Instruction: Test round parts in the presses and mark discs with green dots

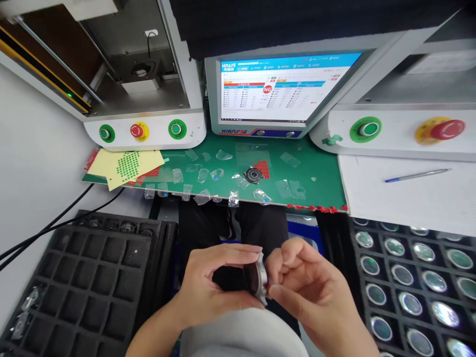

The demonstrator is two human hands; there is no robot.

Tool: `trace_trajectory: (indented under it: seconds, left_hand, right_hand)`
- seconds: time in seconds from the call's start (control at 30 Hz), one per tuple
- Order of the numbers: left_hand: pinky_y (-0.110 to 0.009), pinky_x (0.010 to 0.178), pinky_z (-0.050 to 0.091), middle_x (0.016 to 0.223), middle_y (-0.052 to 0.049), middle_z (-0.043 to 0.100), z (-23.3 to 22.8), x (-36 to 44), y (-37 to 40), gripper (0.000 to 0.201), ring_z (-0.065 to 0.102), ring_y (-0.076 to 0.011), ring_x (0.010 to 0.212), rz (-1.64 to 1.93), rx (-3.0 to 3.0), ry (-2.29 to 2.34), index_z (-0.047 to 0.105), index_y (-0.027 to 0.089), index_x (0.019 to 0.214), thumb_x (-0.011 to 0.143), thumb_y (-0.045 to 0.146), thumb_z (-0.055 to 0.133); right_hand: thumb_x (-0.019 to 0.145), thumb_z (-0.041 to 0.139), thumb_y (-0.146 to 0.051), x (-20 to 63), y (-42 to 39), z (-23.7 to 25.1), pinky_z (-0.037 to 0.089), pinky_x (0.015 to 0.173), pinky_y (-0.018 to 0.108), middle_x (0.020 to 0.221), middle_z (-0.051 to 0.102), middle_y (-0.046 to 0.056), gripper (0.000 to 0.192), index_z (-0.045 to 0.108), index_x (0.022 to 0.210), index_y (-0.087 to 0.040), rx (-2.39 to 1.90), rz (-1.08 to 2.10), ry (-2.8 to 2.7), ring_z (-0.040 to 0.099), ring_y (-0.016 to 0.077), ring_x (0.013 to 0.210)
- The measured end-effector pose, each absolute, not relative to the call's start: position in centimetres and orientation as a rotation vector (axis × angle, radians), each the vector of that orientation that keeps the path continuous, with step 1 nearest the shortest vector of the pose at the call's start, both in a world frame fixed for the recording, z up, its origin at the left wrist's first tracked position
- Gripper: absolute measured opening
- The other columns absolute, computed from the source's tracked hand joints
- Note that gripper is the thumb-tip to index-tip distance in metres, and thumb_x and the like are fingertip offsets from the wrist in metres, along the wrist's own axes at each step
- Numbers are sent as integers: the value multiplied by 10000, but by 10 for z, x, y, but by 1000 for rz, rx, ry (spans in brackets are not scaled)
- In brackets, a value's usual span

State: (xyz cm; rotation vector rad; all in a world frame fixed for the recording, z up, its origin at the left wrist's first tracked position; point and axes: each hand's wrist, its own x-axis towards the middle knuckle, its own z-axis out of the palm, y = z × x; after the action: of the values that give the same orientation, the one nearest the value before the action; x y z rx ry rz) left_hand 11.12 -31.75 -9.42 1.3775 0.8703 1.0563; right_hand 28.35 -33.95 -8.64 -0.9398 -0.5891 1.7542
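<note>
My left hand (219, 280) grips a round smartwatch case (262, 277) by its edges, thumb below and fingers above, over my lap. The case stands on edge, with its dark face towards the left palm and its silver side towards my right hand (308, 282). The right thumb and forefinger are pinched at the side of the case, with a small red piece (267, 288) at their tips. Its exact kind is too small to tell. A second smartwatch case (254, 174) lies back up on the green bench mat (320, 183), beside a red sticker sheet (263, 168).
Clear film scraps (203, 175) litter the mat. A yellow sheet with green dots (128, 166) lies left. A monitor (275, 91) stands between two machines. Black foam trays flank me: the left tray (96, 277) has many bare pockets; the right tray (394, 258) holds several round watch parts. A pen (416, 175) rests on paper.
</note>
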Motion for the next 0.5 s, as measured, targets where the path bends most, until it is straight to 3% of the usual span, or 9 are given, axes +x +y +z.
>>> trace_trajectory:
  seconds: [0.5]
  left_hand:
    - [-321, 855, 588, 1120, -84, 753, -90, 106, -314, 503, 731, -230, 960, 1018, 1556, 860, 714, 272, 1166, 686, 252, 862]
  right_hand:
    - [752, 807, -190, 288, -337, -84, 493, 597, 214, 708, 602, -47, 308, 526, 867, -243, -981, 1814, -620, 581, 91, 628]
